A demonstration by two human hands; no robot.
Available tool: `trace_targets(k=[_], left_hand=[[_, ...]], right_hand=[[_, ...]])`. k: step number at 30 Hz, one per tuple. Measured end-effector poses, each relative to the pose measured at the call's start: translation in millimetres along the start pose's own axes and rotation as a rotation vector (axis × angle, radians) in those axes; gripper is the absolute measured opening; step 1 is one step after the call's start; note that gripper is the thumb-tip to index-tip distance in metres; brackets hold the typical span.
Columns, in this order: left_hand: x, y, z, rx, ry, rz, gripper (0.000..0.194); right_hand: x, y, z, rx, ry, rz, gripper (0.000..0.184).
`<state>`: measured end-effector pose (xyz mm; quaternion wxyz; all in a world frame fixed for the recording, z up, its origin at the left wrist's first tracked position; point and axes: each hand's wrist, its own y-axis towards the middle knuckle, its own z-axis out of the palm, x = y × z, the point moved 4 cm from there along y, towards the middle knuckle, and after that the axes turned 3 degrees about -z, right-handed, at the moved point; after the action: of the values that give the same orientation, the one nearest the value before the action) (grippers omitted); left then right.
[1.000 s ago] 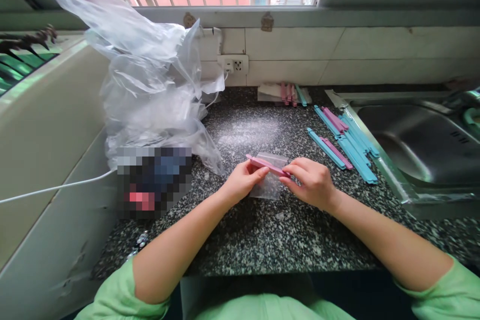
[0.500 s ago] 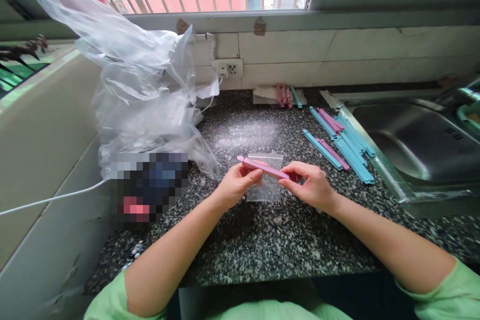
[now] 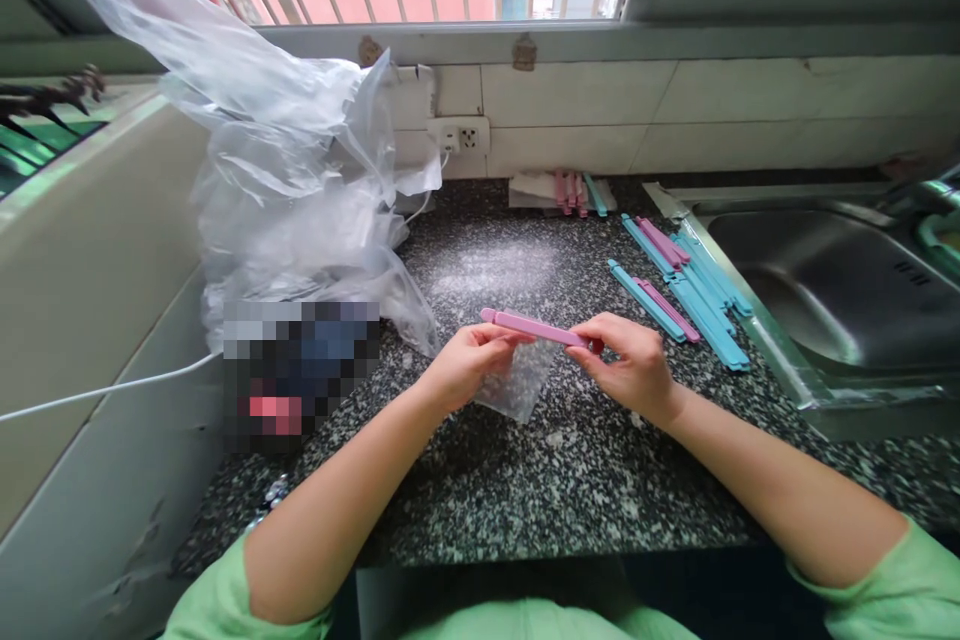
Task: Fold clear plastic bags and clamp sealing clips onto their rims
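Note:
A pink bag sealing clip (image 3: pixel 536 327) is held level between my two hands above the counter. Thumb and fingers of my right hand (image 3: pixel 630 360) pinch its right end. My left hand (image 3: pixel 466 365) is closed on a small clear zip bag (image 3: pixel 517 388), which hangs tilted below the clip. The fingers of that hand lie close under the clip's left part; whether they also grip it, I cannot tell. To the right lie several blue clips (image 3: pixel 705 320) and a few pink clips (image 3: pixel 664 242).
A large clear plastic bag (image 3: pixel 292 180) stands at the left, with a blurred-out object (image 3: pixel 307 370) before it. More clips (image 3: pixel 571 192) lie on flat bags by the wall. A steel sink (image 3: pixel 832 290) is set into the speckled counter (image 3: pixel 555 490) at the right.
The small bag has left its flat place on the counter and now tilts from my left hand. The pink clip has shifted slightly right and levelled out.

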<state>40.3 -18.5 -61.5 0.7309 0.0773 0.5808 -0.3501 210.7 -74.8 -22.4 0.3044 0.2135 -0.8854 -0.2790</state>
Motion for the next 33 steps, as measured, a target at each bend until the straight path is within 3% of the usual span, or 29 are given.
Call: trace_targets(k=[9,13,19,28,33], left_hand=[[-11,-5,-1.3,-0.04,0.031,0.045,0.016],[-12,-4,-3.3,-0.066,0.029,0.116,0.036],[-7,0,-3.1,-0.073,-0.075,0.073,0.062],[-2,2,-13.8,-0.191,0.253,0.192,0.059],[0,2,-11.2,-0.189,0.258,0.167,0.062]], right_hand=[[-2,1,2,0.049,-0.047,-0.009,0.008],[-5,0,4,0.064,-0.058,-0.003,0.007],[-7,-1,7,0.091,-0.082,0.004,0.008],[-2,-2,8,0.125,-0.221,-0.063,0.011],[1,-8,13,0.233,-0.319,-0.087,0.02]])
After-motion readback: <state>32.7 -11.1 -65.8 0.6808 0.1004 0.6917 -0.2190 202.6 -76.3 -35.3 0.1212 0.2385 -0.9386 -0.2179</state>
